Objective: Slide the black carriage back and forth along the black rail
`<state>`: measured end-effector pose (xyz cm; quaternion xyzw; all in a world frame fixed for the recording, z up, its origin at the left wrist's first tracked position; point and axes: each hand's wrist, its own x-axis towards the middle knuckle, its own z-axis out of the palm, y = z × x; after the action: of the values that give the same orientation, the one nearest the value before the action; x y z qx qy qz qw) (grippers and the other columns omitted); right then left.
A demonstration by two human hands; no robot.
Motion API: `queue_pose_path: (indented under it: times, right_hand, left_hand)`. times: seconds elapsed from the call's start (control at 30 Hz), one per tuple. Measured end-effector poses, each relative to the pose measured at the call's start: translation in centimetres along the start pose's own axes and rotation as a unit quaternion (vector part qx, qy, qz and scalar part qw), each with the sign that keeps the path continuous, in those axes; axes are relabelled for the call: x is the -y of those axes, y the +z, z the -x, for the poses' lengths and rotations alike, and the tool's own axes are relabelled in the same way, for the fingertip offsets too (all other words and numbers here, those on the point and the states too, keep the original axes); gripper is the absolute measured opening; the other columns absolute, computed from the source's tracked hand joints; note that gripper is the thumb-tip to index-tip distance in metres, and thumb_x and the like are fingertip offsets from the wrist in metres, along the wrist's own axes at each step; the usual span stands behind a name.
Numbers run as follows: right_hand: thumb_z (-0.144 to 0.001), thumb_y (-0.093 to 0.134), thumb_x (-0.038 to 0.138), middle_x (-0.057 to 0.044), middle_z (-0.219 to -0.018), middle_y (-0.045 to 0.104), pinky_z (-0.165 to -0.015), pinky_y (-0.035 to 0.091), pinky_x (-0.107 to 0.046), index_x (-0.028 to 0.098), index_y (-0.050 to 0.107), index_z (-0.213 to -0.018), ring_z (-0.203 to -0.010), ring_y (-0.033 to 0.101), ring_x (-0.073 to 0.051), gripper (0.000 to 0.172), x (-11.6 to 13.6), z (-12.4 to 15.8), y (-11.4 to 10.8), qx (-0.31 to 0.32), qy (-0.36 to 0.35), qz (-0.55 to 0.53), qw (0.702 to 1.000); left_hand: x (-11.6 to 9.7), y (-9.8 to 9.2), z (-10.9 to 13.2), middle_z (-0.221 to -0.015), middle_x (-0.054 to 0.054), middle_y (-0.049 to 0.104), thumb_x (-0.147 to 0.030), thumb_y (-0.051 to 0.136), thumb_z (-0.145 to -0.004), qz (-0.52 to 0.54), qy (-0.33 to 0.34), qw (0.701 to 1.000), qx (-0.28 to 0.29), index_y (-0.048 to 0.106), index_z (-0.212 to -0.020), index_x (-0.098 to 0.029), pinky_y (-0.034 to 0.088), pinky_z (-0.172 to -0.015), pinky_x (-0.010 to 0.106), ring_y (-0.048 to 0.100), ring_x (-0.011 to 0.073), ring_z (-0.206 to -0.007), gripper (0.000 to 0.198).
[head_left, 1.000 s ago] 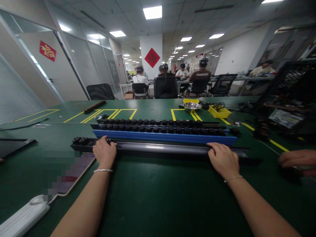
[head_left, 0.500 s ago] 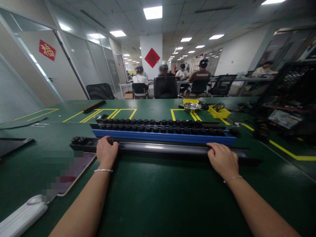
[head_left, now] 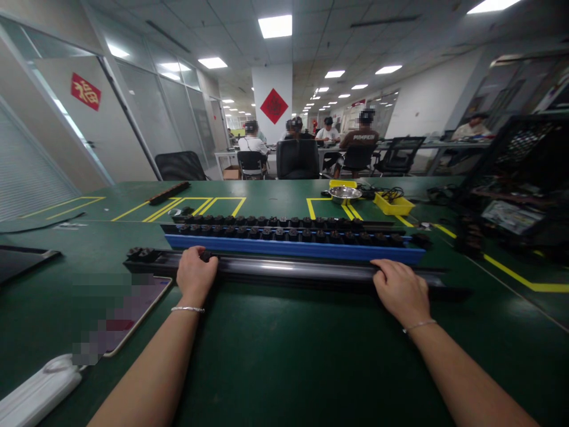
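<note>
A long black metal channel (head_left: 293, 270) lies across the green table in front of me. Near its left part, my left hand (head_left: 195, 274) is closed around a small black socket-like block (head_left: 205, 256) sitting in the channel; the fingers partly hide it. Two similar black blocks (head_left: 141, 254) sit at the channel's left end. My right hand (head_left: 402, 287) grips the channel toward its right end, fingers over the far edge and thumb underneath or hidden. Just behind stands a blue rail (head_left: 293, 246) with a row of black blocks along it, and another such row lies beyond.
A phone (head_left: 142, 314) and a white object (head_left: 40, 388) lie at the left. Farther back are a metal bowl (head_left: 345, 194), a yellow bin (head_left: 393, 204) with cables, and a dark strip (head_left: 169, 193). A black open-frame rack (head_left: 515, 178) stands at right. People sit at desks beyond.
My left hand has slid slightly right along the channel with the small black block. My right hand stays at about the same place.
</note>
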<state>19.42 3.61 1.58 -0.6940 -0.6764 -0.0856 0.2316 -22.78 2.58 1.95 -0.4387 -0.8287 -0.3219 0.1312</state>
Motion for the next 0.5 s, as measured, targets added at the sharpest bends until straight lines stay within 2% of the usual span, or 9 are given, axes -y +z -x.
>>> queue_pose_path:
  times: [0.5]
  right_hand:
    - [-0.081,0.033,0.024,-0.004,-0.113,0.062,-0.085,0.038,-0.042,0.024,0.062,-0.105,-0.108,0.052,-0.022,0.037,-0.06,-0.08,0.15,-0.006,-0.002,-0.003,1.0]
  left_hand:
    - [-0.56,0.39,0.33,-0.1,0.007,0.06,-0.031,0.056,-0.07,0.029,0.031,0.999,0.014,0.054,-0.1,-0.018,0.045,-0.082,0.034,0.057,0.0241,-0.096,0.033]
